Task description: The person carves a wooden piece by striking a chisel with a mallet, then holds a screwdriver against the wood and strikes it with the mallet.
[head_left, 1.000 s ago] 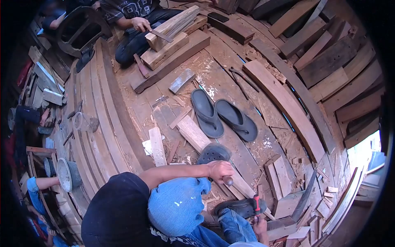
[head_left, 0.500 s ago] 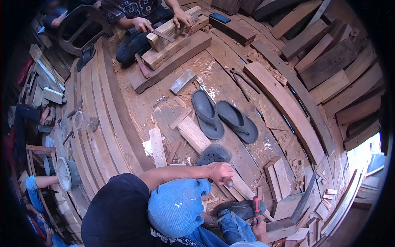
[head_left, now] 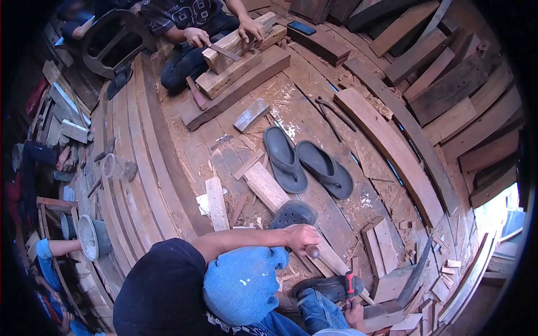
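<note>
My left hand (head_left: 301,236) is closed around a round wooden handle (head_left: 312,251), whose end sticks out below the fingers above a long pale board (head_left: 330,256). Lower down, my right hand (head_left: 354,315) grips a red-and-black tool handle (head_left: 350,283) that stands upright; whatever lies below the grip is hidden. My bent knee in blue jeans (head_left: 241,285) is under the left forearm. A dark clog (head_left: 294,214) rests on the board beside the left hand, and another dark shoe (head_left: 325,288) is near the red tool.
A pair of grey sandals (head_left: 283,159) lies ahead. Another person's hands (head_left: 197,37) hold a flat metal tool on a wood block (head_left: 224,53). Pincers (head_left: 335,117) and a long beam (head_left: 386,151) are at the right, buckets (head_left: 94,237) at the left, with offcuts and shavings around.
The view has shifted slightly, so the scene sits a little lower and to the right. Both of my hands keep their grips, with no clear movement of their own.
</note>
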Demonstrator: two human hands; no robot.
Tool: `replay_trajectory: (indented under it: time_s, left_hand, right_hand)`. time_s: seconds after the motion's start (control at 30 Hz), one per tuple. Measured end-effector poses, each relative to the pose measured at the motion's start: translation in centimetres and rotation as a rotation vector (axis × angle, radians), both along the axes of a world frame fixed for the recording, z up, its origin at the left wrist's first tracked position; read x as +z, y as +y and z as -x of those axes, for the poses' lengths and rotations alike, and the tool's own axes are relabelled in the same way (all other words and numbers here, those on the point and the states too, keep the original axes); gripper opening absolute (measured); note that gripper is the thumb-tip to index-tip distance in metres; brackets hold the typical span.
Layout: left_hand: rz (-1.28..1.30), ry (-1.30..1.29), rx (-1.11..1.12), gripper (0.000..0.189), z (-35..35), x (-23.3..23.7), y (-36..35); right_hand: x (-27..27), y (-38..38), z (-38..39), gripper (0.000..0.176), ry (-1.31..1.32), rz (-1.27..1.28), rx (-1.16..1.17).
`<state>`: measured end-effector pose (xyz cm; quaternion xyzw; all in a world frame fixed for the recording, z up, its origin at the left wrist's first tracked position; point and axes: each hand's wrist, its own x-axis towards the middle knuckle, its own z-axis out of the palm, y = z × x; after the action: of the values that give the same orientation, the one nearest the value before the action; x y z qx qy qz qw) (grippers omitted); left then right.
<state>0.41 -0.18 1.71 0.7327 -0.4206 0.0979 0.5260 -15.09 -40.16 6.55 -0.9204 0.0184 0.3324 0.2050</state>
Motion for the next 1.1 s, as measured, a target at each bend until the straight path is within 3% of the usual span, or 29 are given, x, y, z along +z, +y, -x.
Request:
replay_trajectory:
  time_s: [0.4,0.6,0.67,0.73,1.1]
  left_hand:
    - [-0.023,0.007,0.012,0.025,0.1,-0.2,-0.1]
    - [-0.017,0.015,-0.005,0.025,0.2,-0.4,0.0]
    - [-0.114,0.041,-0.020,0.035,0.4,-1.5,0.1]
    - [-0.063,0.023,-0.008,0.025,0.2,-0.6,0.0]
    - [-0.007,0.009,-0.006,0.025,0.0,0.0,-0.1]
  right_hand:
    - [0.7,0.4,-0.1,0.021,0.041,-0.020,-0.101]
    - [0.1,0.1,0.1,0.020,-0.010,0.064,0.015]
    - [0.5,0.4,-0.1,0.020,0.041,0.060,-0.035]
    - [0.5,0.4,-0.2,0.020,0.049,0.059,-0.034]
    - [1.1,0.8,-0.3,0.019,0.039,-0.030,-0.064]
